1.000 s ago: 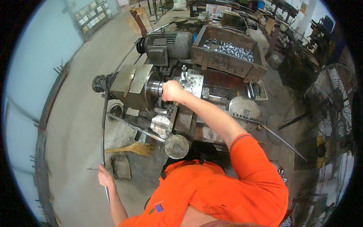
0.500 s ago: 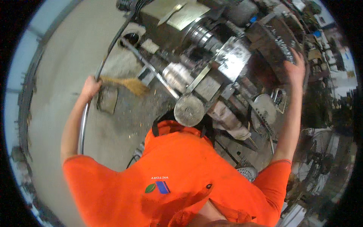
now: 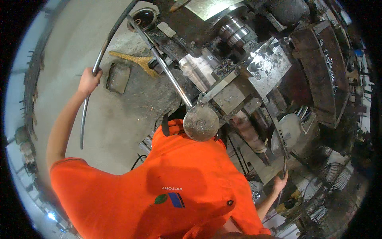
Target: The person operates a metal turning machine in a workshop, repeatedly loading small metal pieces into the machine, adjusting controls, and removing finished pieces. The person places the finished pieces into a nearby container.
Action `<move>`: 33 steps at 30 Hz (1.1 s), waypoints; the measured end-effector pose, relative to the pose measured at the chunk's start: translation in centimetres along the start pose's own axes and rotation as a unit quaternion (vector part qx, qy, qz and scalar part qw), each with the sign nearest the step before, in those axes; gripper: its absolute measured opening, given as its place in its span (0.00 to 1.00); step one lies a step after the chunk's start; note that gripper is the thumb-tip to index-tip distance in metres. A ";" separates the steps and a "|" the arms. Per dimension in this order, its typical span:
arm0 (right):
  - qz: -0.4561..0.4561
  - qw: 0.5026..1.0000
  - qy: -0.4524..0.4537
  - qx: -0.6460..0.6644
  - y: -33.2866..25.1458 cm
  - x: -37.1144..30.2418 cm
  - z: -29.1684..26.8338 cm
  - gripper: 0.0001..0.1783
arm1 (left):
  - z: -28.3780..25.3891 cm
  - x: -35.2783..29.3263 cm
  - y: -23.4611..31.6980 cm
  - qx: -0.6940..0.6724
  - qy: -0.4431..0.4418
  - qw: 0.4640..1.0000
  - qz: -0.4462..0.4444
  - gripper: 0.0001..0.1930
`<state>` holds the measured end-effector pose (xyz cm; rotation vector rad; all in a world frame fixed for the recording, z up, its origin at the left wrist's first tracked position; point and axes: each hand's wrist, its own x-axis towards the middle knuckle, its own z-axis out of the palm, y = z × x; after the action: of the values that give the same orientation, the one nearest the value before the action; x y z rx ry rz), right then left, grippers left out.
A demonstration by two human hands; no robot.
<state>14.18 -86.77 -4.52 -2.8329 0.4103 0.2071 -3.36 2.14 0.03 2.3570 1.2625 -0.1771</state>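
Note:
My left hand (image 3: 89, 81) is closed around a long metal rod (image 3: 104, 47). The rod slants up past the machine's far left side, and its lower end hangs free above the floor. At lower right, my right hand (image 3: 280, 183) is closed on a thin dark lever (image 3: 285, 166) beside the machine; its fingers are partly hidden. In front of my waist is a round, worn metal disc (image 3: 201, 122). A shiny bar (image 3: 171, 76) reaches down to it. Farther right lie a bright metal block (image 3: 269, 65) and a round spindle chuck (image 3: 234, 32).
A straw hand broom (image 3: 137, 59) and a dustpan-like tray (image 3: 118, 77) lie on the floor at left. A rusty trough with metal bits (image 3: 324, 71) stands at right, above a pale round plate (image 3: 287, 133). Wire fan guards (image 3: 332, 179) are at lower right.
My right hand has left the rusty trough and come down to the lever at lower right. My left hand still holds the rod. The view has shifted.

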 end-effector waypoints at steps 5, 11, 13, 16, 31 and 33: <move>0.010 0.995 0.024 -0.098 -2.2 1.2 0.9 0.27 | 0.5 0.1 -1.2 0.138 0.139 0.974 0.110 0.13; -0.049 0.996 -0.057 -0.041 0.0 4.4 0.8 0.05 | 1.0 0.0 -0.8 0.223 0.138 0.965 -0.014 0.14; -0.057 0.993 -0.088 -0.054 -0.6 4.7 0.3 0.06 | 1.0 -0.3 -0.6 0.236 0.138 0.961 -0.030 0.15; -0.204 0.976 -0.070 -0.030 4.2 5.9 1.2 0.09 | 1.4 0.1 -1.7 0.227 0.134 0.964 -0.037 0.16; -0.105 0.986 -0.114 -0.059 1.5 5.1 0.8 0.07 | 0.9 1.3 -1.9 0.199 0.101 0.973 -0.053 0.21; -0.105 0.987 -0.110 -0.050 0.9 4.9 0.4 0.09 | 0.9 1.2 -2.5 0.219 0.099 0.969 -0.048 0.20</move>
<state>18.48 -88.73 -6.02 -2.8810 0.0541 0.5043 -4.65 3.88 -1.98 2.7422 1.5667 -0.2810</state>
